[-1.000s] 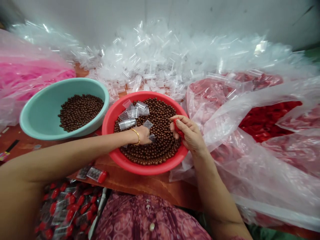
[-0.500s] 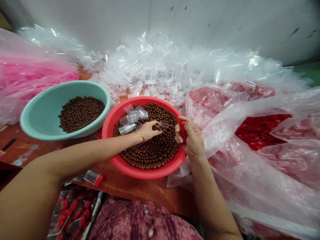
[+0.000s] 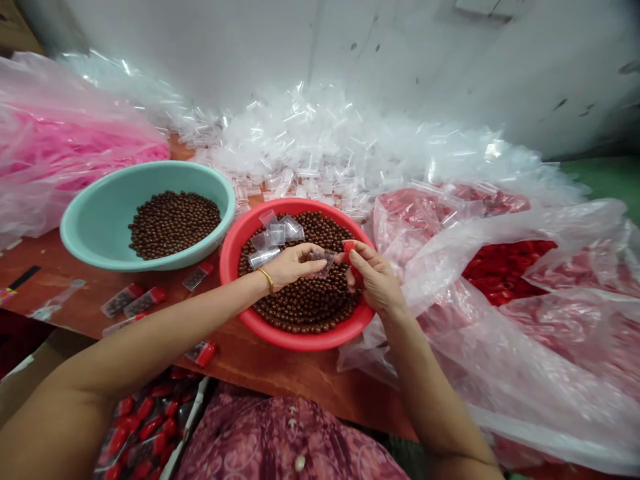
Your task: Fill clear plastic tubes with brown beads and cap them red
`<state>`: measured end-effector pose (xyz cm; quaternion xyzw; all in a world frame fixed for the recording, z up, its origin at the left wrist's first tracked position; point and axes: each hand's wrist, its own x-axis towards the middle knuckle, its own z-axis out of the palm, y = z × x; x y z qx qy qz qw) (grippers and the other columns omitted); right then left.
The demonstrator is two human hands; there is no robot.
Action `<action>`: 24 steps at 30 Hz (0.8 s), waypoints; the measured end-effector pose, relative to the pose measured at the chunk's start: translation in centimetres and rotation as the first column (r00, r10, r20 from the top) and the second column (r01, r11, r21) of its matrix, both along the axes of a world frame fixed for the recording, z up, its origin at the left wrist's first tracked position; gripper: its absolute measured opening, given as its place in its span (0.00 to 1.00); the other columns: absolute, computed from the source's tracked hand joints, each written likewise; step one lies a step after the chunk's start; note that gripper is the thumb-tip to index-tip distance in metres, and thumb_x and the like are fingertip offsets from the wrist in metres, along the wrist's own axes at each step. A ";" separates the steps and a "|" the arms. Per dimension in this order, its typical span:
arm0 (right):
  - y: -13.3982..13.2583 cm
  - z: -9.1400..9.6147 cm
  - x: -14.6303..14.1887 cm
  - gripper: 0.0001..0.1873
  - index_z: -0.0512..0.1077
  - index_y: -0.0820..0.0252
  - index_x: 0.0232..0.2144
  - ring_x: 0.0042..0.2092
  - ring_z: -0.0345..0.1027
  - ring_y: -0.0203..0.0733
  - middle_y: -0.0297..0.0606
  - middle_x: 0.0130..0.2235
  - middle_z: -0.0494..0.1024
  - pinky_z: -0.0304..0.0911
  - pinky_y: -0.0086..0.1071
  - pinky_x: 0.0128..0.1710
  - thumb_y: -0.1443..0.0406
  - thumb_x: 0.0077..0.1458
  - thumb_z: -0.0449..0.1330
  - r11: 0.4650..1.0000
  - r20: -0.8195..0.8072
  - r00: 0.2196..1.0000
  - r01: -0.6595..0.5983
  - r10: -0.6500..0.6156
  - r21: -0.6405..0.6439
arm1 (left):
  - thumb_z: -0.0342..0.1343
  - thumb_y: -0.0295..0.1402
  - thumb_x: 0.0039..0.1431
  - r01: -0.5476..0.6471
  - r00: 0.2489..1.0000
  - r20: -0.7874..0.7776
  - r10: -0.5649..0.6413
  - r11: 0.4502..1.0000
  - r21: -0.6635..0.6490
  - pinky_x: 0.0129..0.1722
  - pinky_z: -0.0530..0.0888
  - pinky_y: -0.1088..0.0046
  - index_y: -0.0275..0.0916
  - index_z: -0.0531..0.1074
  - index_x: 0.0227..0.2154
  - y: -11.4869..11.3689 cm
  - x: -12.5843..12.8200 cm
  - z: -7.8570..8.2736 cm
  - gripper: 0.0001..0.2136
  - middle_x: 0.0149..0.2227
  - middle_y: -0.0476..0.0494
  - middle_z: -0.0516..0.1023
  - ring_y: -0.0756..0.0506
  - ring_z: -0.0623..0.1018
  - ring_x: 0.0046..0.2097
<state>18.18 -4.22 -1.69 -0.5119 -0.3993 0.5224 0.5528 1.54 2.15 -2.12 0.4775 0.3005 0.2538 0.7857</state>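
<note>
Holding clear container (image 3: 327, 263) in left hand (image 3: 294, 264), pinched narrow; pinching red cap (image 3: 349, 247) in right hand (image 3: 376, 275), just beside container. Seemingly at capping step; fill hard to tell. Next, calls for lining up cap with container mouth, then pressing. Below both hands: brown balls (image 3: 300, 310) in red basin (image 3: 280, 339). Left of left hand: capped containers (image 3: 137, 306) on bench (image 3: 300, 370). Right of right hand: bag (image 3: 540, 353) of red caps (image 3: 503, 269).

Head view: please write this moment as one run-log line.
left hand: holds clear container | right hand: holds red plastic | below: red basin with brown balls
</note>
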 end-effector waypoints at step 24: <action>0.3 0.1 -0.7 0.20 0.69 0.59 0.33 0.15 0.49 0.25 0.25 0.19 0.65 0.47 0.23 0.13 0.50 0.45 0.61 0.996 0.130 0.989 -0.062 0.070 -0.065 | 0.57 0.25 0.47 0.123 0.979 -0.192 -0.071 0.953 0.277 0.23 0.66 0.81 0.34 0.65 0.32 -0.4 -0.2 0.4 0.08 0.24 0.57 0.67 0.58 0.68 0.22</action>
